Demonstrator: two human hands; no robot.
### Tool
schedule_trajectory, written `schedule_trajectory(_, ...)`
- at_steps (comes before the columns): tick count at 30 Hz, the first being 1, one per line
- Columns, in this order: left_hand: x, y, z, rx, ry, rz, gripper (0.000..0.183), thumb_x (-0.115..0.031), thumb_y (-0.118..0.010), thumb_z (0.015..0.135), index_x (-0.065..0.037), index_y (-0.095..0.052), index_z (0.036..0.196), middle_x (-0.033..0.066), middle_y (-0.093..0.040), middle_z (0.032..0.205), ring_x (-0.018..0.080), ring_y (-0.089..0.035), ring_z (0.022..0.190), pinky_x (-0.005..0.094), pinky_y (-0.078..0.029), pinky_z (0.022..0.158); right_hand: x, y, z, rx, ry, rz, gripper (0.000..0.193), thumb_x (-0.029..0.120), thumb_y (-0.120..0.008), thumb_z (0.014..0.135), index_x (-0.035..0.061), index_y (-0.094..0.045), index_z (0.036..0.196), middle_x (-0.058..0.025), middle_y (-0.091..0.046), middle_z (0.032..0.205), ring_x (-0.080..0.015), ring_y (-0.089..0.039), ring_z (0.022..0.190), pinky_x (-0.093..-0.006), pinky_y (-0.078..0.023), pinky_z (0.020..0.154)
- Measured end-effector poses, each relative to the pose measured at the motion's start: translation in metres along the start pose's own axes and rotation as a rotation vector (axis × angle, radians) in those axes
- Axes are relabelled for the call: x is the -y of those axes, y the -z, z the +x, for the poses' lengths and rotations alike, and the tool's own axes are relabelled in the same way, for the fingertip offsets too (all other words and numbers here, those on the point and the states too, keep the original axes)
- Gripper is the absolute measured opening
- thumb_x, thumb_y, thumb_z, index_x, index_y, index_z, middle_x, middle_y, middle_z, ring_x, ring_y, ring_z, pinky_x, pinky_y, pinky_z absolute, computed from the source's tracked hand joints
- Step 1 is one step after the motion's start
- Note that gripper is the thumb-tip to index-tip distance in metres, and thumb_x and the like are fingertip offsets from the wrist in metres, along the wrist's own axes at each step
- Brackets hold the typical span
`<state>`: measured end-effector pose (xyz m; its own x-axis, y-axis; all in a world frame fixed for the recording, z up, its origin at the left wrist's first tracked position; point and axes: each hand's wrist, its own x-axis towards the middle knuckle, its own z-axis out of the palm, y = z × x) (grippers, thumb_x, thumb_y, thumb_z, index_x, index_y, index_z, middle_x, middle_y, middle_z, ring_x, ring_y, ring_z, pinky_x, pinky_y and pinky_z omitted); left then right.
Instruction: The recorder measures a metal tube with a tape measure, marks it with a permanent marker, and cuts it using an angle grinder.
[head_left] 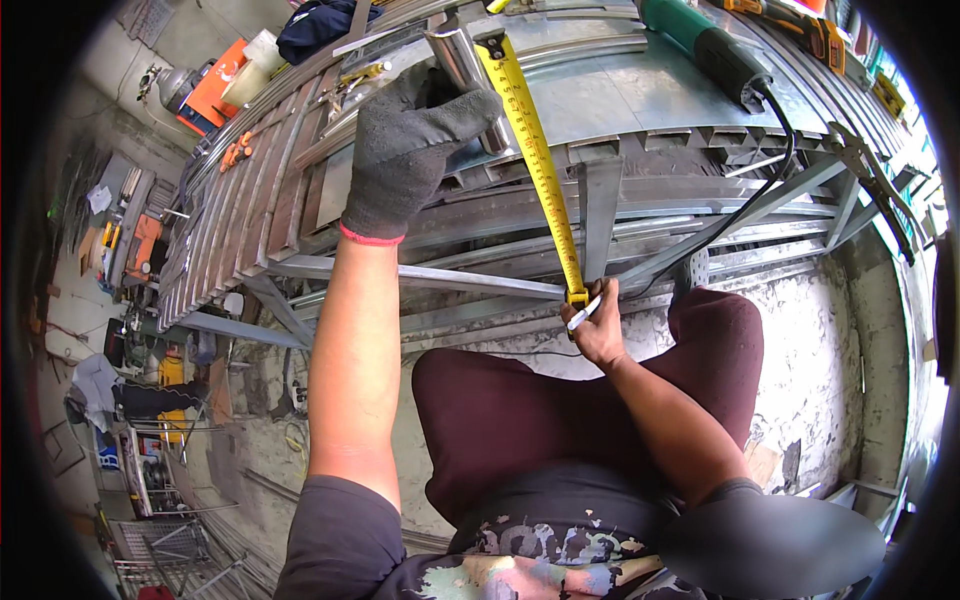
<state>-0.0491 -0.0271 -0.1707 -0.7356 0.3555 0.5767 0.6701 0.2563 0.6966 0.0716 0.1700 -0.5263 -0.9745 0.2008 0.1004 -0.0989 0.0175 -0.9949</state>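
My left hand (pixel 408 150), in a dark grey glove with a pink cuff, is closed round a short, shiny metal tube (pixel 458 58) above the bench. Beside the tube runs the yellow blade of a tape measure (pixel 540 160), pulled out long, its hooked end near the tube's upper part. Whether the hook touches the tube I cannot tell. Lower down, my bare right hand (pixel 602 338) grips the tape measure at the near end of the blade. A white pen-like stick (pixel 584 313) is also held in its fingers. The tape's case is mostly hidden by that hand.
A metal sheet (pixel 600 95) lies on a slatted metal bench (pixel 235 215). A green angle grinder (pixel 700 45) with a trailing black cord (pixel 775 165), a yellow-and-black power tool (pixel 795 32) and locking pliers (pixel 875 185) are at the right. An orange clamp (pixel 236 152) sits at the left.
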Motion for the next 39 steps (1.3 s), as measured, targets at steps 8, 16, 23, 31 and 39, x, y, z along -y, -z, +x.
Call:
schedule_trajectory(8,0.009,0.004,-0.002,-0.010,-0.300,0.429,0.028,-0.016,-0.085,0.096,-0.008,-0.082,0.123,0.0089,-0.081,0.114,0.0183,-0.076,0.098,0.0327,-0.061,0.088,0.011,-0.011,-0.002,-0.046,0.042,-0.078,0.067,0.023,-0.093,0.088,0.0054,-0.035,0.117,-0.0110,-0.047,0.099,-0.0261,-0.051,0.087,-0.0420,-0.051,0.082)
schedule_trajectory(16,0.017,0.004,0.001,-0.066,-0.092,0.116,0.025,-0.007,-0.084,0.093,-0.011,-0.086,0.118,0.0112,-0.082,0.115,0.0222,-0.079,0.099,0.0339,-0.062,0.089,0.030,-0.021,-0.003,-0.031,-0.014,-0.069,0.079,0.026,-0.101,0.080,0.0050,-0.037,0.120,-0.0154,-0.058,0.103,-0.0289,-0.063,0.091,-0.0438,-0.056,0.086)
schedule_trajectory(23,0.014,0.008,0.002,0.014,-0.155,0.145,0.034,-0.014,-0.079,0.104,0.002,-0.073,0.133,0.0092,-0.080,0.119,0.0164,-0.076,0.099,0.0323,-0.063,0.083,0.043,-0.028,-0.005,-0.049,-0.044,-0.105,0.081,0.026,-0.102,0.080,0.0043,-0.036,0.120,-0.0168,-0.058,0.105,-0.0307,-0.063,0.093,-0.0449,-0.056,0.088)
schedule_trajectory(31,0.015,0.006,0.000,-0.021,-0.206,0.124,0.033,-0.012,-0.083,0.101,0.004,-0.074,0.130,0.0075,-0.080,0.118,0.0155,-0.075,0.103,0.0325,-0.062,0.092,0.042,-0.031,-0.002,-0.068,-0.045,-0.105,0.080,0.026,-0.102,0.079,0.0041,-0.036,0.119,-0.0171,-0.059,0.103,-0.0321,-0.065,0.093,-0.0446,-0.057,0.088)
schedule_trajectory(39,0.021,0.012,0.003,0.003,-0.346,0.202,0.034,-0.018,-0.085,0.100,0.003,-0.076,0.126,0.0067,-0.079,0.116,0.0134,-0.073,0.099,0.0308,-0.063,0.084,0.047,-0.035,-0.005,-0.028,-0.120,-0.067,0.080,0.025,-0.101,0.081,0.0027,-0.038,0.125,-0.0151,-0.059,0.115,-0.0244,-0.062,0.103,-0.0409,-0.056,0.094)
